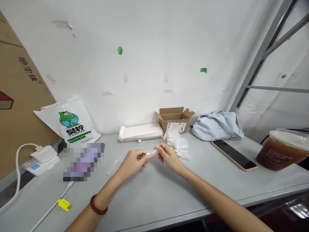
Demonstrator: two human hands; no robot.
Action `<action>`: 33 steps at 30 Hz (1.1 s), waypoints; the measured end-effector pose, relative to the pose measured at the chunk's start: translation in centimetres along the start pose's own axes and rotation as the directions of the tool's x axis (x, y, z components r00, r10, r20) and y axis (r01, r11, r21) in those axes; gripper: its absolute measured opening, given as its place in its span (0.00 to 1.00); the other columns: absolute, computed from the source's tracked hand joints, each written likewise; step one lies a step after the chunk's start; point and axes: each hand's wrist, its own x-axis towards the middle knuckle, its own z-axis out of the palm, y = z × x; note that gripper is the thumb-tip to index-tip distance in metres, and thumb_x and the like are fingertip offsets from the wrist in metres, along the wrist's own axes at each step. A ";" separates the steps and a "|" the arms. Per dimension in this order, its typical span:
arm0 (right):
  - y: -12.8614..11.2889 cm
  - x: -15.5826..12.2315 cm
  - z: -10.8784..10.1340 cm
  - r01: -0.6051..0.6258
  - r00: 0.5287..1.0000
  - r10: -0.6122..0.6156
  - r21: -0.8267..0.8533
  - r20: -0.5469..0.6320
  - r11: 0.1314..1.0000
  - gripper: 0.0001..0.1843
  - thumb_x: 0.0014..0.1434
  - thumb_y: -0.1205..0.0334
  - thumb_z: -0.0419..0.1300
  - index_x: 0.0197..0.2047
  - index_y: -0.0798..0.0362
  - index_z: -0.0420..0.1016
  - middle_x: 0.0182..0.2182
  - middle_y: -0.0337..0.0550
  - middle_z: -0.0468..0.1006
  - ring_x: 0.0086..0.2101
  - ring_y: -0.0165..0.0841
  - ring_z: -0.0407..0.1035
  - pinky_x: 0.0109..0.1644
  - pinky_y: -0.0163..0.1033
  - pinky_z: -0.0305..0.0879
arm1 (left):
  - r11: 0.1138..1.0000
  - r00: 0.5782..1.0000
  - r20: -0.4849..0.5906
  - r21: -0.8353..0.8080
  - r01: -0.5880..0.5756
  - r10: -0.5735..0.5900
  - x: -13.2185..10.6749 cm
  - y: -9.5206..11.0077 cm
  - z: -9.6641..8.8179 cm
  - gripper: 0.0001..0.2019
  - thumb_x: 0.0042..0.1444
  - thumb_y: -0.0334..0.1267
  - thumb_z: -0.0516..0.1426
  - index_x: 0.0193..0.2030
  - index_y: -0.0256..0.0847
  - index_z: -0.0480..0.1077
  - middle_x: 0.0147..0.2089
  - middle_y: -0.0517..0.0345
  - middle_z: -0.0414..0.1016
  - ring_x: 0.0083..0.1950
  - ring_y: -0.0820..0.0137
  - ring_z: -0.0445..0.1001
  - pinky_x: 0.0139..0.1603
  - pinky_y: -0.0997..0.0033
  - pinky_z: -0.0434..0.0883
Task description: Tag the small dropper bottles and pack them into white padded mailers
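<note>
Both hands meet over the middle of the grey table, with a small translucent plastic bottle (153, 152) between them. My left hand (135, 161) pinches its white end, while the fingers of my right hand (169, 157) close on the other end. Just right of and behind my right hand lies a cluster of similar translucent bottles (183, 156) with white ends. A flat clear plastic piece (113, 167) rests left of my left hand. Behind the hands is a tiny white piece (139, 141), perhaps a cap. Fingers partly cover the held bottle.
At the wall stand an open cardboard box (176, 120) and a stack of white packs (141, 132). A phone (234, 155), a drink cup (280, 151) and a blue cloth bag (216, 125) are on the right. On the left are a white bag (72, 122) and a charging cable (49, 211).
</note>
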 end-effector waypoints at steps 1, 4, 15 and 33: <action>0.0 0.0 0.0 0.000 1.000 0.000 0.002 -0.003 1.000 0.19 0.60 0.46 0.48 0.32 0.54 0.64 0.18 0.32 0.65 0.16 0.24 0.57 0.23 0.32 0.54 | 1.000 1.000 -0.013 0.002 0.000 0.000 0.0 -0.1 0.1 0.13 0.54 0.44 0.53 0.24 0.39 0.65 0.23 0.63 0.66 0.26 0.72 0.69 0.29 0.75 0.64; -0.1 0.0 0.1 0.000 1.000 0.000 0.011 -0.004 1.000 0.19 0.60 0.45 0.48 0.32 0.54 0.65 0.18 0.32 0.65 0.16 0.24 0.57 0.22 0.32 0.54 | 1.000 1.000 -0.025 -0.006 0.009 -0.009 0.1 -0.2 0.1 0.13 0.54 0.45 0.54 0.25 0.39 0.67 0.23 0.63 0.67 0.26 0.71 0.69 0.29 0.74 0.64; -0.6 -0.3 0.2 0.037 0.999 -0.036 0.056 -0.022 0.998 0.19 0.58 0.45 0.50 0.34 0.54 0.66 0.21 0.35 0.69 0.17 0.25 0.59 0.23 0.33 0.57 | 0.982 0.991 0.049 -0.135 0.131 -0.125 0.2 -0.1 0.0 0.23 0.57 0.54 0.48 0.22 0.38 0.64 0.18 0.63 0.64 0.19 0.73 0.67 0.25 0.73 0.64; -0.5 0.0 -0.2 -0.005 0.998 0.014 0.143 -0.064 0.990 0.23 0.54 0.40 0.54 0.30 0.55 0.66 0.18 0.34 0.68 0.15 0.24 0.58 0.20 0.32 0.55 | 0.986 0.995 0.058 -0.140 0.086 -0.078 0.4 -0.2 0.2 0.22 0.56 0.55 0.50 0.30 0.36 0.69 0.27 0.55 0.72 0.26 0.70 0.71 0.28 0.71 0.68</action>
